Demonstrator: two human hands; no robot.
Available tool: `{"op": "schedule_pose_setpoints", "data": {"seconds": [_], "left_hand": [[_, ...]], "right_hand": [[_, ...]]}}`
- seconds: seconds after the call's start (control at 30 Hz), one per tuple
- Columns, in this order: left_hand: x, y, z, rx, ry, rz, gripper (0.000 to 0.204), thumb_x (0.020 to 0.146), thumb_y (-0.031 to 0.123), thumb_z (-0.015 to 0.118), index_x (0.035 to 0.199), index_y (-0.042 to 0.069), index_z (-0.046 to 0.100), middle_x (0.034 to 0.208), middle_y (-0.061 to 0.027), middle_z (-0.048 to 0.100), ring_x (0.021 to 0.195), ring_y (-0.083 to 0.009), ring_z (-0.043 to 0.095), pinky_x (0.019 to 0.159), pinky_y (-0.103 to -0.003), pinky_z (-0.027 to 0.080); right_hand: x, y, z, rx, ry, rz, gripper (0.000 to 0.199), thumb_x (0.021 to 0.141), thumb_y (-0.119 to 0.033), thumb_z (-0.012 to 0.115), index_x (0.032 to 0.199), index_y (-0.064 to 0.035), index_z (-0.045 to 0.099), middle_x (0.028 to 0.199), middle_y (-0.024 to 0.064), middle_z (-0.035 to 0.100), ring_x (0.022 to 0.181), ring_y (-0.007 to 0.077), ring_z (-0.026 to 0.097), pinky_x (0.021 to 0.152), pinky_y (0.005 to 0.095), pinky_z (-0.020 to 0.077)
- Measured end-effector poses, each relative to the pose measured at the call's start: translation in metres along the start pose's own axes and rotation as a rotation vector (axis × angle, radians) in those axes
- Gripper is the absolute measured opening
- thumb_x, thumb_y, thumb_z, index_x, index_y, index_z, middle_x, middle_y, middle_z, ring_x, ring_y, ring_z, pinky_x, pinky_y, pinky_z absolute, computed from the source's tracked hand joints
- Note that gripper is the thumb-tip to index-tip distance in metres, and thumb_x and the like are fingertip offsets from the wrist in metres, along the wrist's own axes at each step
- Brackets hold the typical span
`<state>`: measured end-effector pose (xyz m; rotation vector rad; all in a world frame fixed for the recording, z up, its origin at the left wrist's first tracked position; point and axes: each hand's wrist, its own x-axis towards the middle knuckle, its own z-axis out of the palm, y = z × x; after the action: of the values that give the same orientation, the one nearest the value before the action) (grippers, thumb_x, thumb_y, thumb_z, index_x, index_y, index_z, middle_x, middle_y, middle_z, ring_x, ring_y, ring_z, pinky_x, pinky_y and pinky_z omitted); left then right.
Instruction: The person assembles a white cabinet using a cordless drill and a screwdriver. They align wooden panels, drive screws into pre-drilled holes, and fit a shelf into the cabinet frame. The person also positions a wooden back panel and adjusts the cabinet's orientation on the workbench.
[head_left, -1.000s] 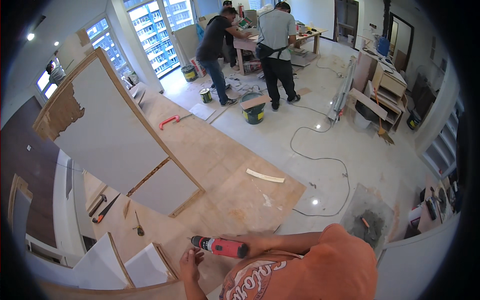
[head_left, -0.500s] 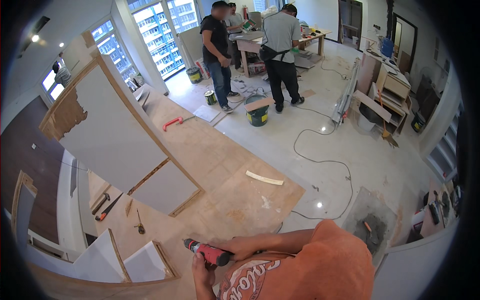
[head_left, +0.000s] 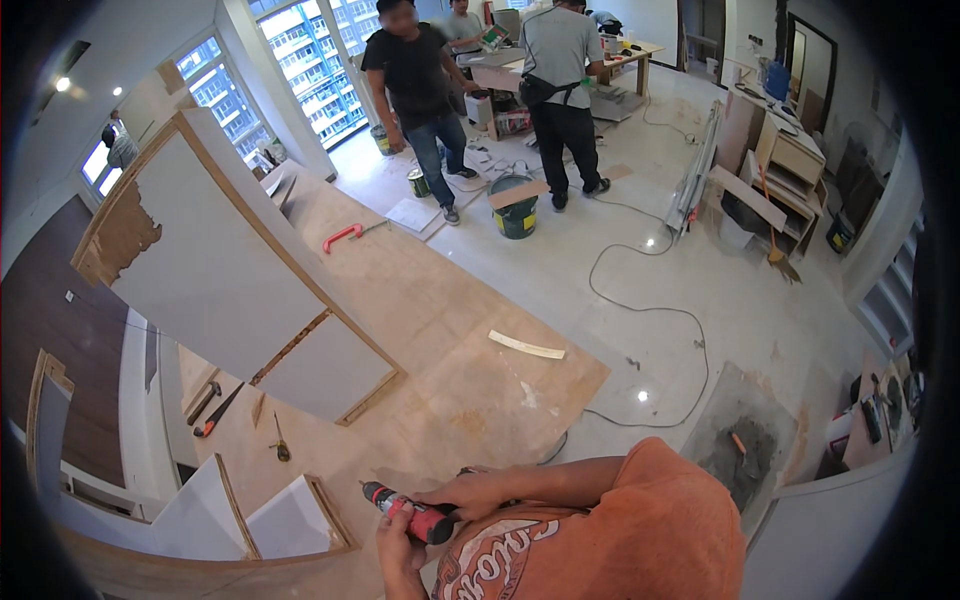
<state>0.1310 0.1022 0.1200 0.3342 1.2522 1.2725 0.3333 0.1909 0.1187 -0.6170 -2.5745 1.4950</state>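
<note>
A red and black cordless drill [head_left: 420, 520] is held close in front of my orange shirt, its chuck facing the upper left. My left hand [head_left: 397, 535] wraps the drill body near the front from below. My right hand [head_left: 472, 493] is closed at the drill's rear and grip, which my fingers partly hide. Below and beyond the drill lies a tan wooden board [head_left: 440, 400] with a thin pale strip [head_left: 527, 345] on it. To the left of my hands, a screwdriver [head_left: 280, 440], a handsaw [head_left: 218, 410] and a hammer [head_left: 205, 398] rest on the board.
A white panel with wooden edging [head_left: 230, 270] stands on the left, with smaller panel pieces [head_left: 295, 520] nearer. A red clamp [head_left: 343, 237] lies farther off. A cable [head_left: 640, 320] snakes across the floor. A person in black [head_left: 412, 90] and others are near a bucket [head_left: 515, 215] and worktable.
The person in black has stepped nearer and to the left, with arms more apart. The drill and my hands have shifted slightly left; both still grip it.
</note>
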Motion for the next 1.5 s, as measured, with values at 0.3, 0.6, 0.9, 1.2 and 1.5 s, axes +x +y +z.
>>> {"op": "schedule_pose_setpoints", "data": {"seconds": [0.3, 0.6, 0.9, 1.2, 1.5], "left_hand": [[-0.001, 0.001, 0.001, -0.030, 0.026, -0.004, 0.034, 0.087, 0.004, 0.069, 0.116, -0.002, 0.055, 0.103, -0.0125, 0.064, 0.091, -0.0241, 0.067, 0.085, -0.038, 0.056], [0.001, 0.004, -0.011, 0.005, 0.090, 0.163, 0.036, 0.083, -0.001, 0.069, 0.115, -0.001, 0.054, 0.102, -0.0127, 0.064, 0.089, -0.0242, 0.067, 0.081, -0.038, 0.057], [0.016, 0.062, 0.006, 0.251, 0.252, 0.442, 0.039, 0.077, -0.002, 0.074, 0.112, 0.001, 0.056, 0.094, -0.0080, 0.067, 0.080, -0.0171, 0.066, 0.072, -0.033, 0.056], [0.083, 0.164, -0.015, 0.340, 0.545, 0.682, 0.055, 0.067, -0.001, 0.075, 0.118, -0.004, 0.055, 0.089, -0.0095, 0.064, 0.075, -0.0182, 0.063, 0.070, -0.032, 0.055], [0.248, 0.238, -0.071, 0.388, 0.604, 0.701, 0.046, 0.065, -0.002, 0.075, 0.107, -0.003, 0.057, 0.088, -0.0103, 0.064, 0.072, -0.0195, 0.065, 0.067, -0.035, 0.057]], "right_hand": [[0.019, 0.030, 0.029, 0.081, 0.103, -0.178, 0.083, 0.088, -0.011, 0.069, 0.158, -0.0133, 0.025, 0.136, 0.0243, 0.057, 0.113, 0.0445, 0.061, 0.093, 0.0461, 0.0490], [0.029, 0.022, 0.028, -0.026, 0.232, -0.246, 0.080, 0.085, -0.017, 0.071, 0.156, -0.0148, 0.033, 0.133, 0.0207, 0.059, 0.116, 0.0409, 0.060, 0.097, 0.0444, 0.0493], [0.064, 0.132, 0.023, -0.267, 0.718, 0.109, 0.056, 0.088, -0.027, 0.069, 0.135, -0.0001, 0.055, 0.135, 0.0206, 0.059, 0.121, 0.0409, 0.056, 0.102, 0.0470, 0.0463], [0.083, 0.146, 0.052, -0.561, 0.654, 0.095, 0.048, 0.087, -0.031, 0.069, 0.126, -0.0041, 0.063, 0.136, 0.0078, 0.059, 0.128, 0.0277, 0.049, 0.107, 0.0455, 0.0337], [0.087, 0.138, 0.044, -0.544, 0.647, 0.135, 0.049, 0.086, -0.036, 0.070, 0.123, -0.0038, 0.065, 0.134, 0.0072, 0.060, 0.124, 0.0281, 0.051, 0.104, 0.0459, 0.0352]]}}
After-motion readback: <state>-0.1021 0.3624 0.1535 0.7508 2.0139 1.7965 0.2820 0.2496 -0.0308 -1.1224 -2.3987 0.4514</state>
